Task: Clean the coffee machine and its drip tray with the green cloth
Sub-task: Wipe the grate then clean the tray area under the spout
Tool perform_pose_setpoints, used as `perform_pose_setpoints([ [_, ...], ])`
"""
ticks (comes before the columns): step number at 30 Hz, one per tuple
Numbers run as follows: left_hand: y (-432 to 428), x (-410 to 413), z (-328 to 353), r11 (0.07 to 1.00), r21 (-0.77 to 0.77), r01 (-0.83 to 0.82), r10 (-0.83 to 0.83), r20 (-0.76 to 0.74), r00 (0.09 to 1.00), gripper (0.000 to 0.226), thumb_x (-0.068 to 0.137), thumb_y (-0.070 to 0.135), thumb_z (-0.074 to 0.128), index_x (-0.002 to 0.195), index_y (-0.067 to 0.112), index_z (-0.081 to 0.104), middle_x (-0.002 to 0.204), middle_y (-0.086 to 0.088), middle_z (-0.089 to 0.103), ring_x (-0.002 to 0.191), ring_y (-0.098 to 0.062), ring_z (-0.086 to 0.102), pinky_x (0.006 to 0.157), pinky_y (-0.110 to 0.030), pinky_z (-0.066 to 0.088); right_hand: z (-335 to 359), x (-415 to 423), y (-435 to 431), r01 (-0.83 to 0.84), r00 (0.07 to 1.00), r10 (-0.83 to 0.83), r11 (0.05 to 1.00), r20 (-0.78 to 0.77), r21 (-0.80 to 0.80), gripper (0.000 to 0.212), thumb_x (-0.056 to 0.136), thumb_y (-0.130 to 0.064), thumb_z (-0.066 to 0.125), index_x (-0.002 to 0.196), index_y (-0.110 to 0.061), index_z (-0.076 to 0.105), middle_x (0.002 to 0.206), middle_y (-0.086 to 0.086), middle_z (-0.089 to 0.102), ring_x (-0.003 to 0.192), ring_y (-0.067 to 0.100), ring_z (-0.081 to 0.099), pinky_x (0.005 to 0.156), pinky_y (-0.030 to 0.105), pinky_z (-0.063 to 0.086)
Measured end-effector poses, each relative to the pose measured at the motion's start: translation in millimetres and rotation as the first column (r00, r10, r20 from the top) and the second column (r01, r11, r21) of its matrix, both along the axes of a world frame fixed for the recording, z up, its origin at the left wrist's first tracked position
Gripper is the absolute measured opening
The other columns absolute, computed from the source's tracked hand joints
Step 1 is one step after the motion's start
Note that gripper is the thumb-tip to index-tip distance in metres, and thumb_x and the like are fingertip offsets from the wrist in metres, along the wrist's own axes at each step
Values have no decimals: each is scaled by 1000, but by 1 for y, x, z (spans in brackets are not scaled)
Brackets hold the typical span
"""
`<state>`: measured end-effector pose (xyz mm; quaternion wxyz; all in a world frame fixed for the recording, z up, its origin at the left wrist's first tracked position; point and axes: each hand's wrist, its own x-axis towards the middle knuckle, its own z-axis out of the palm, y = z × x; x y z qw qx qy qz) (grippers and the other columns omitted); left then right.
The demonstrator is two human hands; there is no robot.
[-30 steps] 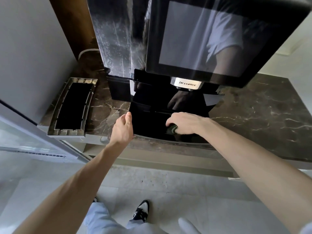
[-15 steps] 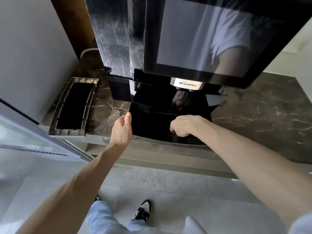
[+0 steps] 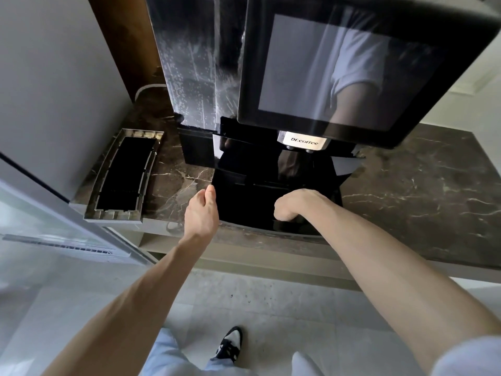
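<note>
Prob. midway: right hand (image 3: 295, 206) clenched in drip tray (image 3: 244, 202), cloth unseen; left hand (image 3: 202, 213) at tray's left edge, grip unclear; coffee machine (image 3: 320, 63) left panel streaky, undone.

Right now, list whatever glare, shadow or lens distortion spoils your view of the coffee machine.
Head view: the coffee machine's glossy screen mirrors a white sleeve; its left panel shows pale streaks; the drip tray recess is near black, so no green cloth shows at the curled right hand; the wide lens bends the counter edge.
</note>
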<state>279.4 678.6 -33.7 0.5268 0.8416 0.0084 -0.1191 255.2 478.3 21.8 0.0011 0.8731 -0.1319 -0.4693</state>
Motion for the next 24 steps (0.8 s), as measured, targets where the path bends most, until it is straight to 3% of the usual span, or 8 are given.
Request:
perform_pose_setpoints([
  [2, 0, -1, 2, 1000, 2, -7, 7, 0, 1000, 46, 110, 41, 30, 72, 19, 43, 71, 1, 48, 67, -17, 45, 78, -42, 41, 5, 1, -3, 164, 986, -168, 979, 20, 125, 43, 105, -10, 29, 139, -2, 54, 134, 9, 53, 95, 18, 53, 89, 31, 33],
  [4, -2, -1, 5, 1000, 16, -9, 10, -11, 1000, 46, 110, 41, 29, 72, 19, 43, 73, 0, 50, 69, -16, 47, 81, -42, 42, 4, 3, -12, 292, 954, -301, 930, 6, 223, 44, 101, -15, 40, 142, -3, 51, 154, 12, 43, 126, 27, 50, 101, 33, 35],
  [5, -2, -1, 6, 1000, 23, -10, 11, -16, 1000, 46, 110, 42, 29, 73, 19, 44, 74, 1, 51, 71, -17, 48, 82, -43, 42, 3, 3, -17, 355, 932, -363, 895, -25, 271, 57, 95, -20, 49, 150, -6, 43, 162, 12, 32, 143, 31, 38, 112, 35, 32],
  [7, -1, -1, 6, 1000, 20, -7, 8, -30, 1000, 46, 110, 43, 28, 77, 18, 48, 78, 1, 54, 77, -20, 52, 86, -42, 44, 2, 0, -28, 483, 863, -502, 789, -54, 380, 80, 82, -24, 59, 157, -14, 35, 169, 9, 16, 156, 30, 17, 123, 40, 24],
  [11, -1, -2, 3, 1000, -8, -7, 6, -55, 998, 43, 110, 46, 29, 99, 15, 57, 97, 1, 63, 93, -17, 56, 88, -35, 41, 1, -10, -27, 550, 765, -639, 586, -78, 595, 49, 84, -14, 50, 129, -13, 68, 166, 8, 26, 156, 30, 13, 126, 42, 18],
  [17, -1, 0, 4, 1000, -28, -15, 14, -39, 999, 51, 109, 45, 30, 101, 6, 63, 97, -9, 69, 95, -24, 64, 93, -44, 49, -14, 8, 13, 552, 689, -715, 411, -119, 726, 52, 78, -10, 57, 130, -10, 64, 159, 11, 37, 151, 30, 25, 119, 42, 26],
  [21, -2, -1, 7, 1000, 1, -15, 15, -15, 1000, 46, 110, 42, 30, 81, 13, 53, 79, -2, 58, 75, -16, 53, 81, -41, 45, -15, 16, 34, 496, 702, -711, 446, -41, 745, 48, 87, 5, 59, 134, -6, 60, 148, 12, 48, 143, 25, 36, 116, 34, 28],
  [24, 0, 0, 6, 1000, 9, -13, 13, -21, 1000, 47, 109, 43, 30, 83, 11, 53, 80, -3, 59, 75, -16, 54, 81, -41, 44, -19, 6, 30, 414, 702, -711, 441, 29, 797, 41, 86, 7, 63, 124, -9, 70, 125, 7, 63, 124, 20, 51, 106, 28, 37],
])
